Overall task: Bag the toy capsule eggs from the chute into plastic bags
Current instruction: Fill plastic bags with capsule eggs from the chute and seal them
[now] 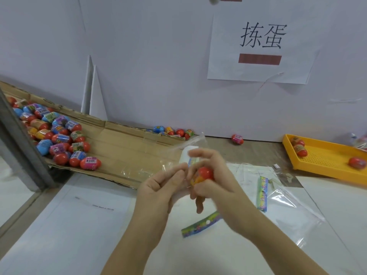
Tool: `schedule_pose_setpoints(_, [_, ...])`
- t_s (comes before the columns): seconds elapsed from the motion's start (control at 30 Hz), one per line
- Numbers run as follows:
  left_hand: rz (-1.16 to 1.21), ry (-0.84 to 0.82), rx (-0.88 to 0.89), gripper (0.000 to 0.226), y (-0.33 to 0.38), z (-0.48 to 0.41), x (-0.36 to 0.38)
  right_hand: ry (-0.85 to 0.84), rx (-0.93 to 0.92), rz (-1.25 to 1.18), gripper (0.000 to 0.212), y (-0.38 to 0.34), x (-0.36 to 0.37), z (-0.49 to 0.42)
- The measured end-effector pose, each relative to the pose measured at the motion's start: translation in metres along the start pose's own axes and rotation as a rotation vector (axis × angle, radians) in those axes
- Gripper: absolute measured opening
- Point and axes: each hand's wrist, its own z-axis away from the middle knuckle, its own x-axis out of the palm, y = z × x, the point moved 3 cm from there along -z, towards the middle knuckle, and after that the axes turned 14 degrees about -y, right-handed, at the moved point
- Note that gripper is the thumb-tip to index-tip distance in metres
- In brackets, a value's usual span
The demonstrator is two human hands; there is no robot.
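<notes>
Chute far left, eggs piled on it. Left hand pinches bag at centre, fingers curled. Right hand, just beside, wraps one egg. Risk: thin film (mouth hardly visible) slips shut, so the egg misses and rolls off.

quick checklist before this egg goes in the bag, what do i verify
1. egg held firmly in right hand: ok
2. left hand pinching the clear bag: ok
3. bag mouth open enough for the egg: cannot tell, the film is see-through and blurred
4. egg pile waiting on the chute: ok
5. spare bags on the table: ok
</notes>
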Motion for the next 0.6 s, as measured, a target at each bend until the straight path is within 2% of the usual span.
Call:
schedule_pose_setpoints(0.07, [-0.044,0.077,0.000,0.036,0.004,-0.001,-0.004,0.060,-0.084,-0.278,0.046,-0.007,-0.009,-0.001])
schedule_pose_setpoints(0.13, [-0.110,0.077,0.007,0.027,0.007,0.000,-0.003,0.131,-0.222,-0.251,0.036,-0.018,-0.016,0.001])
schedule_pose_setpoints(0.2, [-0.168,0.062,0.010,0.023,0.008,0.002,0.001,0.222,-0.309,-0.107,0.029,-0.023,-0.020,0.005])
schedule_pose_setpoints(0.33, [-0.214,0.054,0.033,0.026,0.010,0.005,0.007,0.319,-0.327,0.140,0.029,-0.023,-0.023,0.007])
schedule_pose_setpoints(0.43, [-0.214,0.046,0.067,0.027,0.013,0.006,0.009,0.371,-0.380,0.541,0.027,-0.024,-0.020,0.008])
schedule_pose_setpoints(0.5, [-0.207,0.039,0.083,0.024,0.014,0.006,0.010,0.385,-0.365,0.783,0.029,-0.022,-0.016,0.008])
schedule_pose_setpoints(0.6, [-0.229,0.019,0.091,0.023,0.016,0.008,0.014,0.393,-0.292,0.903,0.034,-0.017,-0.014,0.007])
